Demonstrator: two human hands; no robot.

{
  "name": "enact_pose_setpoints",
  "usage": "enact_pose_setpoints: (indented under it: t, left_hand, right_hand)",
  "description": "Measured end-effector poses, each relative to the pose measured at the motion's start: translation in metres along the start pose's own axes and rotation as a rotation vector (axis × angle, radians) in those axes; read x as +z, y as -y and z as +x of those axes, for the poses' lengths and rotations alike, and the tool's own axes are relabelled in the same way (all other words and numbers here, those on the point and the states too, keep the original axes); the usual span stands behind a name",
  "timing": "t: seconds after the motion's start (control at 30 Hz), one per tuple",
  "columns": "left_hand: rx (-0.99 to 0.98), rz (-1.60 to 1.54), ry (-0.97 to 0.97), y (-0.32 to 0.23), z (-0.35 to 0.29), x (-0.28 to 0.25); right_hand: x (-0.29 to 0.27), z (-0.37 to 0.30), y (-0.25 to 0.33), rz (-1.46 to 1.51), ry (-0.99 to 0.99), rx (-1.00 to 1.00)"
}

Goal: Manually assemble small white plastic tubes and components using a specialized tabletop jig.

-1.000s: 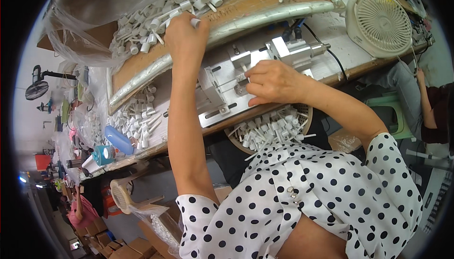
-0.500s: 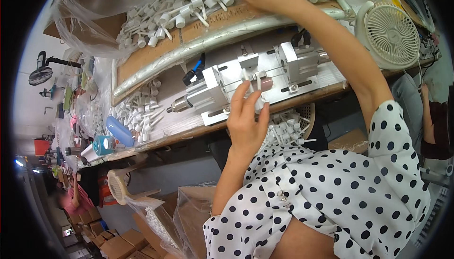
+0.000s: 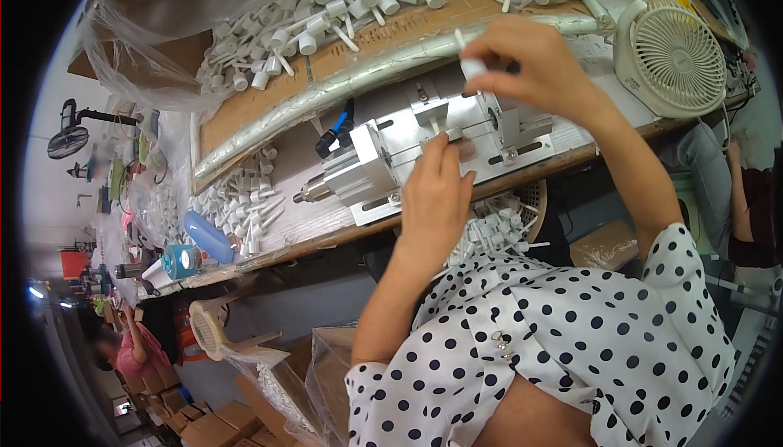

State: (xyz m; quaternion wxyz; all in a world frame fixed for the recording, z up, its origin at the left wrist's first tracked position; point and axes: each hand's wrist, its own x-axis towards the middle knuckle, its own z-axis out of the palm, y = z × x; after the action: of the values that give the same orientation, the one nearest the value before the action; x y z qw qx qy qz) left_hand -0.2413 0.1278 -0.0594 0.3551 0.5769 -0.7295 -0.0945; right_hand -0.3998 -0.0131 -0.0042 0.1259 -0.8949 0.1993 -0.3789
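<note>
A silver metal bench machine (image 3: 383,157), with clamping blocks on both sides of a central plate, sits on the worktable in front of me. My left hand (image 3: 436,202) reaches to its middle, fingers drawn together over a white stemmed cap (image 3: 435,126) there; the fingers partly cover that piece. Above the machine's right block, my right hand (image 3: 530,68) pinches another white plastic cap with a thin stem (image 3: 471,66) between thumb and fingers. A heap of similar white stemmed caps (image 3: 334,11) lies on the raised cardboard-covered tray (image 3: 359,51) behind the machine.
More stemmed caps (image 3: 245,198) lie left of the machine, beside a blue case (image 3: 208,236). A basket (image 3: 534,202) of caps sits below the table edge. At the right stands a white fan (image 3: 679,59). Another person (image 3: 140,349) is in the left background.
My right hand has come back from the heap toward the machine, bringing a stemmed cap. My left hand has shifted slightly, its fingers now closer together at the machine's middle.
</note>
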Motion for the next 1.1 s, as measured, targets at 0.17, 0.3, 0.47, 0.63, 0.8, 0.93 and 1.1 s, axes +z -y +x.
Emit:
enact_pose_setpoints:
  t: [0.17,0.3,0.47,0.63,0.8,0.93,1.1]
  left_hand:
    - [-0.061,-0.067,-0.281,0.038,0.061,-0.043]
    - [-0.064,0.435,-0.493,0.09,0.142,-0.065]
    - [-0.232,0.581,-0.324,0.113,0.158,-0.07]
    - [-0.255,0.364,-0.307,0.096,0.14,-0.089]
    - [-0.251,-0.326,-0.407,0.056,0.064,-0.079]
    - [-0.134,-0.224,-0.281,0.015,-0.007,-0.037]
    - [0.147,-0.017,-0.221,0.012,-0.019,0.007]
  right_hand:
    - [0.028,-0.047,0.038,0.12,-0.031,-0.166]
    - [0.05,-0.059,0.042,0.107,0.11,-0.232]
    - [0.066,-0.048,0.031,0.01,0.162,-0.29]
    - [0.059,-0.037,0.033,-0.02,0.254,-0.286]
    - [0.044,0.002,0.003,0.18,0.164,-0.239]
    - [0.049,0.074,-0.061,-0.351,-0.19,-0.138]
    - [0.039,0.082,-0.081,-0.383,0.187,0.124]
